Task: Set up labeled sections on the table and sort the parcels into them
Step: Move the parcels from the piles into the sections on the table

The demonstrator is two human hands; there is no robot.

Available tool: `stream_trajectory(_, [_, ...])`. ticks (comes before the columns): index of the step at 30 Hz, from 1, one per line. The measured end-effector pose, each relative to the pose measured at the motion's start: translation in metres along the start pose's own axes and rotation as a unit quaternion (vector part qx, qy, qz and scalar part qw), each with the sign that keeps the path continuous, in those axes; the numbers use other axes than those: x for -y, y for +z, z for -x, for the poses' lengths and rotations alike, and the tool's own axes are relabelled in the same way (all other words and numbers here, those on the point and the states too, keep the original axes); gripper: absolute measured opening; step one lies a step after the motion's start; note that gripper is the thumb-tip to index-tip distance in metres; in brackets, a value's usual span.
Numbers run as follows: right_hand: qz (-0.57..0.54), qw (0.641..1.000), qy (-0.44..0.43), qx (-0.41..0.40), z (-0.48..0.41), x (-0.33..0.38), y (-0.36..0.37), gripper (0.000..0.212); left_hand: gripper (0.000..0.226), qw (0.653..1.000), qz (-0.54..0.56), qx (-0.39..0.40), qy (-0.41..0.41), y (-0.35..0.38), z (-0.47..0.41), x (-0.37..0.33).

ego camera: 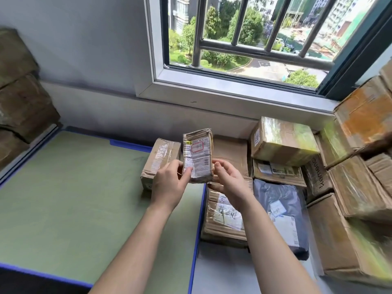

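I hold a small taped cardboard parcel [197,153] upright above the right edge of the green table [70,192], its white shipping label with a red stamp facing me. My left hand [169,185] grips its lower left side, thumb across the label. My right hand [229,181] pinches its lower right edge. One brown parcel [158,161] lies on the table's far right corner, just behind my left hand. No section labels are visible on the table.
Right of the table lies a pile of parcels: a labelled carton [226,217], a grey poly mailer [280,215], taped boxes [282,141] and big cartons [360,187]. More wrapped cartons [19,92] stack at the left. A barred window [250,41] stands behind.
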State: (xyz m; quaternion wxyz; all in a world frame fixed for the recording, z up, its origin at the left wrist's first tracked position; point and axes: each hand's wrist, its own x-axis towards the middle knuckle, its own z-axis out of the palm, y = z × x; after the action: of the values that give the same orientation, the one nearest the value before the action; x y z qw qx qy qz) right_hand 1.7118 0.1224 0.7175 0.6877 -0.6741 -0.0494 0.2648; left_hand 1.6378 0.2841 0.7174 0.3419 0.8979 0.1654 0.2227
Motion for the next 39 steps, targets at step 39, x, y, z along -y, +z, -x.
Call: stream_trajectory(39, [0.010,0.983,-0.069,-0.172,0.040,0.006,-0.057,0.015,0.041,0.988,0.061,0.069,0.120,0.040,-0.001,-0.050])
